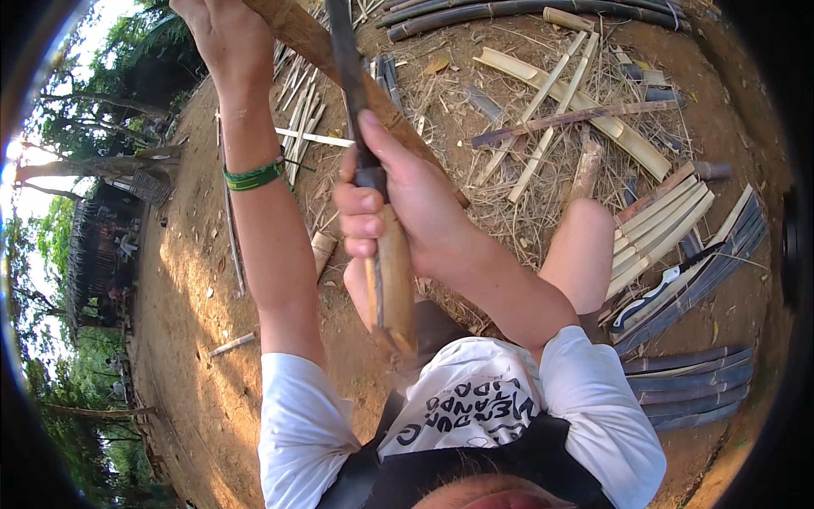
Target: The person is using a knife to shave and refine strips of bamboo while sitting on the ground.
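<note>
A machete is gripped in my right hand (pixel 398 199), fingers wrapped round the top of its pale wooden handle (pixel 392 288). Its dark blade (pixel 343 64) points away from me and runs past the upper edge. Behind the blade, a long brown piece of wood or bamboo (pixel 298 36) slants from the top edge down toward my knees. My left arm, with a green bracelet on the wrist, stretches forward to my left hand (pixel 216 34), close beside that piece's far end. The left fingers are cut off by the edge, so their hold is hidden.
Split bamboo strips (pixel 585 106) lie crossed on dry shavings ahead right. At my right are stacked pale slats (pixel 666 229), dark bamboo pieces (pixel 695 386) and a handsaw (pixel 649 297) with a white and dark handle. Dark poles (pixel 509 10) lie far ahead; trees and a thatched hut stand left.
</note>
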### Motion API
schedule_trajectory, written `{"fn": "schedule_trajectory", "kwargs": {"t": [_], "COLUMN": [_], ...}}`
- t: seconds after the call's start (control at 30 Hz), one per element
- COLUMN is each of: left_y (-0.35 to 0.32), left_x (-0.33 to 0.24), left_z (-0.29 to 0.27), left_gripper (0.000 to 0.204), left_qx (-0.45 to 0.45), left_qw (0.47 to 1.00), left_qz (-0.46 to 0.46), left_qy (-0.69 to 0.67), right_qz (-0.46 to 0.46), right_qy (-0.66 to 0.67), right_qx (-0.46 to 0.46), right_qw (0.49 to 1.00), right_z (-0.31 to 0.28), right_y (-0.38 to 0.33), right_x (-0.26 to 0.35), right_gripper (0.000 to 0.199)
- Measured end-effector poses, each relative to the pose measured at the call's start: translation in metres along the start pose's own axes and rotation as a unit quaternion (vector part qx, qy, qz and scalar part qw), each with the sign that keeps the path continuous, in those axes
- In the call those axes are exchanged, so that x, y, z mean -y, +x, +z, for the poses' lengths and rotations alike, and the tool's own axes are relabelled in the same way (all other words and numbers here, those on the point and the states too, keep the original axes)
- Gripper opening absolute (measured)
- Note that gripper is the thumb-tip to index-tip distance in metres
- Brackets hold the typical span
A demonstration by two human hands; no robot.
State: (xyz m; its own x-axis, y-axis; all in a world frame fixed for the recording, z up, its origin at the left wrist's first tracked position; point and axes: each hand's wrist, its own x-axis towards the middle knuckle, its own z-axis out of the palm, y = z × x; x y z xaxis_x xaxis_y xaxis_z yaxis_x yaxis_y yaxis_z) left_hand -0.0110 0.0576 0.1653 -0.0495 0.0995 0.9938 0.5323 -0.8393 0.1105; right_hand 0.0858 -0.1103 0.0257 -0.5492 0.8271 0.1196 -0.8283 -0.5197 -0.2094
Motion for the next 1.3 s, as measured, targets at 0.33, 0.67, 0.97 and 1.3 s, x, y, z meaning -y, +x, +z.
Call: {"fn": "schedule_trajectory", "kwargs": {"t": [0.33,0.67,0.97,1.3], "left_y": [-0.001,-0.009,-0.014,-0.004], "left_x": [0.041,0.017,0.002,0.029], "left_z": [-0.036,-0.039,-0.038,-0.081], "left_gripper": [0.036,0.052,0.057,0.051], "left_qx": [0.03,-0.002,-0.001,0.01], "left_qw": [0.976,0.972,0.97,0.929], "left_qz": [-0.14,-0.164,-0.144,-0.244], "left_qy": [-0.165,-0.167,-0.194,-0.278], "right_qz": [-0.026,0.062,0.08,-0.065], "right_qy": [-0.078,0.011,-0.045,-0.306], "right_qx": [-0.357,-0.338,-0.256,-0.369], "right_qw": [0.931,0.939,0.962,0.875], "right_z": [-0.245,-0.304,-0.25,-0.287], "right_y": [-0.035,-0.022,-0.023,-0.016], "right_x": [-0.021,-0.055,-0.044,-0.045], "right_gripper": [0.043,0.044,0.047,0.031]}}
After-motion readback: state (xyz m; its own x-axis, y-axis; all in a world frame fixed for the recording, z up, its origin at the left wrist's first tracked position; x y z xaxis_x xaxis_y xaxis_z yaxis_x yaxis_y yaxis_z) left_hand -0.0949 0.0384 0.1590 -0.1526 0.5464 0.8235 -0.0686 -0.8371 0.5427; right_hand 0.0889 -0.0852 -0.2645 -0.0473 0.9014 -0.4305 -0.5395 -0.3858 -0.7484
